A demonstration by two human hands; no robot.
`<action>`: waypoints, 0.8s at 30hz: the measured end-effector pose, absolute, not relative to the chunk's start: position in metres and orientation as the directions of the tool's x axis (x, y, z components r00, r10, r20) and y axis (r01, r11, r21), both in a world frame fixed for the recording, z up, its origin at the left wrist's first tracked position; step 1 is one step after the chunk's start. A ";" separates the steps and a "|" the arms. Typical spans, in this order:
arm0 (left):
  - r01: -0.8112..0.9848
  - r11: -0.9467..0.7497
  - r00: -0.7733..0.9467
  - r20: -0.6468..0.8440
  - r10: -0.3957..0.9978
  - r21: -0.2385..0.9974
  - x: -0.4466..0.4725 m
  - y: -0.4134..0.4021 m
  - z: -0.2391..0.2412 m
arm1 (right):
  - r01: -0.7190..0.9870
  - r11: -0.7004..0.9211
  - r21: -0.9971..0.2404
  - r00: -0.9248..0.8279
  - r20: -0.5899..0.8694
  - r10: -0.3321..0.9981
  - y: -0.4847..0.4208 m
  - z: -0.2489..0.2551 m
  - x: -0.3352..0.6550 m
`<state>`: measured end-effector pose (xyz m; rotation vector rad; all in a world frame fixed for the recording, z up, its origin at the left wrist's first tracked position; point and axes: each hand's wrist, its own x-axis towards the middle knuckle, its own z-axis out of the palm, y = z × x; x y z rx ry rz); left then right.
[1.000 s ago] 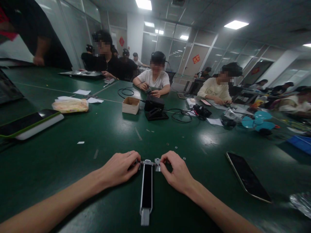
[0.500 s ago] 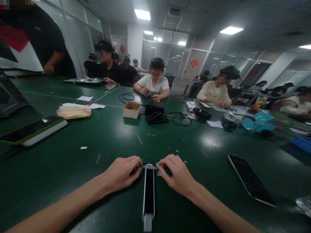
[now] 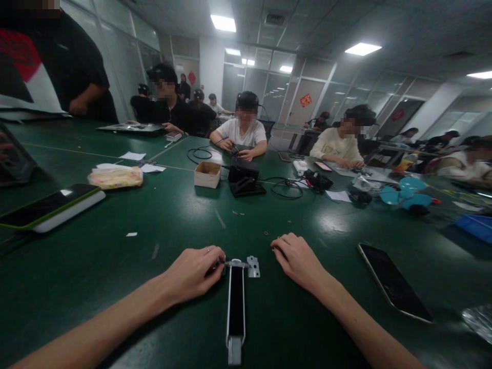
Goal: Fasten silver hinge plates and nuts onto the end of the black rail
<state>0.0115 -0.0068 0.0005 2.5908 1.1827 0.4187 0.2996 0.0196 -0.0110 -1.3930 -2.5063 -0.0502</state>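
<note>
A long black and silver metal bar (image 3: 236, 305) lies lengthwise on the green table (image 3: 115, 266) in front of me. My left hand (image 3: 192, 271) is closed, its fingertips pinched on the rod at the bar's far end. A small silver bracket (image 3: 253, 266) sits at that end, to the right, with no hand on it. My right hand (image 3: 298, 259) rests on the table right of the bracket, fingers bent down at the spot where small washers lay; whether it holds one is hidden.
A dark phone (image 3: 392, 287) lies to my right, and a phone on a white power bank (image 3: 54, 207) to my left. Farther off are a cardboard box (image 3: 207, 174), a black device with cables (image 3: 244, 179) and several seated people. One person stands at far left.
My right hand has let go of the silver bracket and moved right and away, onto the table by the small washers. My left hand stays on the bar's end.
</note>
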 end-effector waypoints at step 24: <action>0.681 -0.644 0.635 0.156 0.756 0.348 0.014 -0.007 -0.001 | 0.575 0.668 -0.473 -0.555 0.375 0.742 -0.010 -0.010 0.256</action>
